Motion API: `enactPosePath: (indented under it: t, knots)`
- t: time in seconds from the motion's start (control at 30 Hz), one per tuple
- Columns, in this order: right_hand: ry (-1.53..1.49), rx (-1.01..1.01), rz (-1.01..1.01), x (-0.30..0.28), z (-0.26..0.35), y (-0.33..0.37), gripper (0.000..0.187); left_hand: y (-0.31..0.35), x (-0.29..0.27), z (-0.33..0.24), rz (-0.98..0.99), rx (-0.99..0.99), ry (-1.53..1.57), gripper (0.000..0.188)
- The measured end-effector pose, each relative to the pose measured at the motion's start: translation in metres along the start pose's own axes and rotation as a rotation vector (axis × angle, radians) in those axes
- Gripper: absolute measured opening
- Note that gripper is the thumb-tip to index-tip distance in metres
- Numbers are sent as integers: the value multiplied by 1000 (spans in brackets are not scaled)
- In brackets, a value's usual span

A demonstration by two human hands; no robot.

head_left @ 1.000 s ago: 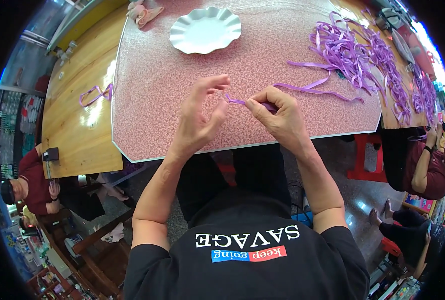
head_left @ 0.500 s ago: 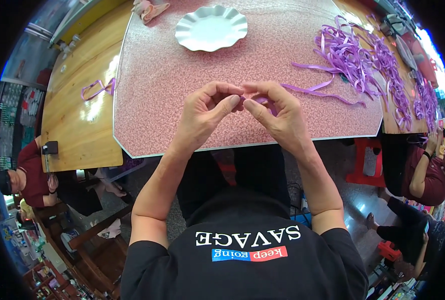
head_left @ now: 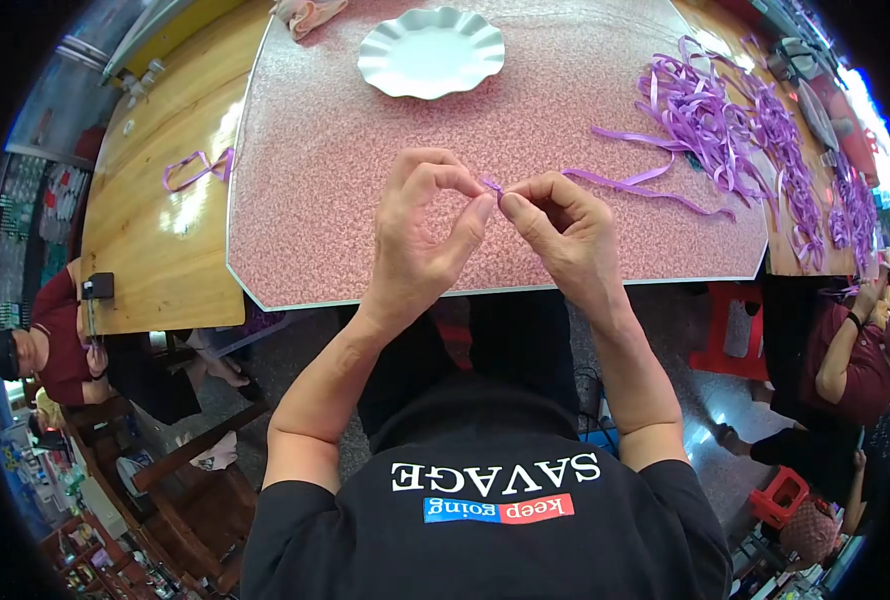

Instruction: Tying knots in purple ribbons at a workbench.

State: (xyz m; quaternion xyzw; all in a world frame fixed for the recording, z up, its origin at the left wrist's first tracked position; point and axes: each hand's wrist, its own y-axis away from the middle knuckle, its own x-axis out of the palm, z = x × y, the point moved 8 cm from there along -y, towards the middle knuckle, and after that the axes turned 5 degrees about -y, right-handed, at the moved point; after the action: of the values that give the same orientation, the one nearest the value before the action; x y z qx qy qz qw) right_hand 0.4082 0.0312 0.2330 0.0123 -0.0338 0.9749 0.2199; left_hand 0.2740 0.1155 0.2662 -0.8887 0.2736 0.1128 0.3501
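Over the near part of the pink speckled tabletop, my two hands meet fingertip to fingertip at a small twisted piece of purple ribbon. Thumb and index finger of my right hand pinch it, with the other fingers curled in. My left hand has its thumb and index tips nearly together at the ribbon's other side, forming a wide loop. Much of the small piece is covered by the fingertips. To the right of my hands, a loose purple strand trails from a tangled heap of purple ribbon.
A white scalloped plate stands at the far side, beside a crumpled pinkish cloth. More ribbon lies along the right-hand table. On the wooden table at left is a ribbon loop. People sit at both sides.
My left hand has opened out into a wider loop and turned slightly, uncovering the small ribbon piece. My right fingers have curled in tighter around their pinch.
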Motion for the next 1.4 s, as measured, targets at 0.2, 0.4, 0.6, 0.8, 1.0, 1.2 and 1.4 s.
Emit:
enactPosePath:
  t: [0.2,0.4,0.6,0.8,1.0,1.2,1.4]
  knots:
    - [17,-42,14,0,-4,1,10,-4,1,-6,17,94,-162,21]
    - [73,33,56,1,0,2,10,-4,5,0,79,31,-28,16]
    - [-19,47,31,4,1,2,15,-2,7,3,103,15,-31,11]
    - [108,-80,28,1,5,1,15,-2,6,0,55,31,-52,14]
    - [-7,-22,-39,2,1,2,15,5,-2,-14,-158,204,-306,20]
    - [-3,-41,-30,5,2,3,14,4,-1,-18,-149,221,-358,22]
    - [177,-191,-35,6,11,3,11,1,1,-22,-120,232,-389,23]
